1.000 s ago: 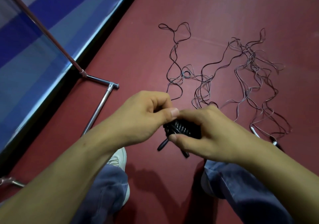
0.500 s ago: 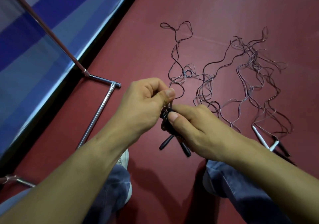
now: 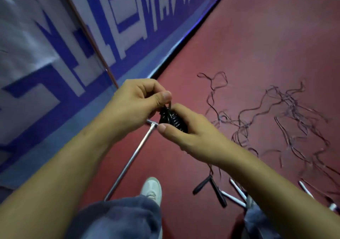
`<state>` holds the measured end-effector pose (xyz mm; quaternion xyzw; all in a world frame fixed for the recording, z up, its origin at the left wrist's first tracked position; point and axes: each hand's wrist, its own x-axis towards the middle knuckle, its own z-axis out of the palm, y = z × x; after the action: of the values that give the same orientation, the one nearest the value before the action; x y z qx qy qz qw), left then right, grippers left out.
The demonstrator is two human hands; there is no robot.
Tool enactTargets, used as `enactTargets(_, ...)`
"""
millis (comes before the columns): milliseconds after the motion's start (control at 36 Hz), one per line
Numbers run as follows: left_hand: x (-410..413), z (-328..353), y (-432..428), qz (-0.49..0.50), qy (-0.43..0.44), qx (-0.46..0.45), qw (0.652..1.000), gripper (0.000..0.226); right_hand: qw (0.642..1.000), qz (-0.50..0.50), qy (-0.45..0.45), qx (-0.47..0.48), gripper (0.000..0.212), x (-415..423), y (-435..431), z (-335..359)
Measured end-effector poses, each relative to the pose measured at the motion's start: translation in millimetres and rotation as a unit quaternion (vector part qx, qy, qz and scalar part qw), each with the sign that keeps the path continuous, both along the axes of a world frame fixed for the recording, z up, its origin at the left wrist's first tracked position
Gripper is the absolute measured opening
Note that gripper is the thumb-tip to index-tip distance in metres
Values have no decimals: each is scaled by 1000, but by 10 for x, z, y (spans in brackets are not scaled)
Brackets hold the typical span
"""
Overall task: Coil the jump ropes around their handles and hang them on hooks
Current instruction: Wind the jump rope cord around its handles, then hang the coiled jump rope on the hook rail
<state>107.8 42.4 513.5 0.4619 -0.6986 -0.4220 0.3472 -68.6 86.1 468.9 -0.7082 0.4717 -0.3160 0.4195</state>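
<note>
A black jump rope is wound into a tight bundle (image 3: 172, 120) around its handles, held up in front of me. My right hand (image 3: 191, 135) grips the bundle from the right, thumb along its lower edge. My left hand (image 3: 136, 106) pinches the short rope end sticking out of the bundle's top between thumb and fingers. Loose thin ropes (image 3: 287, 121) lie tangled on the red floor to the right. Below my right forearm lie black handles (image 3: 211, 189) and white handles (image 3: 237, 192).
A metal rack's base bar (image 3: 132, 159) runs across the floor under my hands, and its upright pole (image 3: 88, 34) rises at the left. A blue and white banner wall (image 3: 55, 58) fills the left side. My white shoe (image 3: 151, 187) stands near the bar.
The view has swung up and left toward the banner wall. My hands have risen with the bundle, and the black handles that showed below it are now tucked out of sight.
</note>
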Motion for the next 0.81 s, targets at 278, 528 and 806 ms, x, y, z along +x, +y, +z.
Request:
enactTargets(278, 1286, 1503, 494, 215, 14, -117, 969, 26, 982, -5, -150, -112, 26, 1641, 88, 1334)
enactTargets(528, 2343, 2249, 927, 338, 15, -157, 928, 27, 965, 58, -191, -168, 24, 2838, 316, 2017)
enactTargets(806, 3346, 2690, 1059, 336, -120, -63, 932, 21, 967, 188, -168, -26, 26, 3710, 32, 2223)
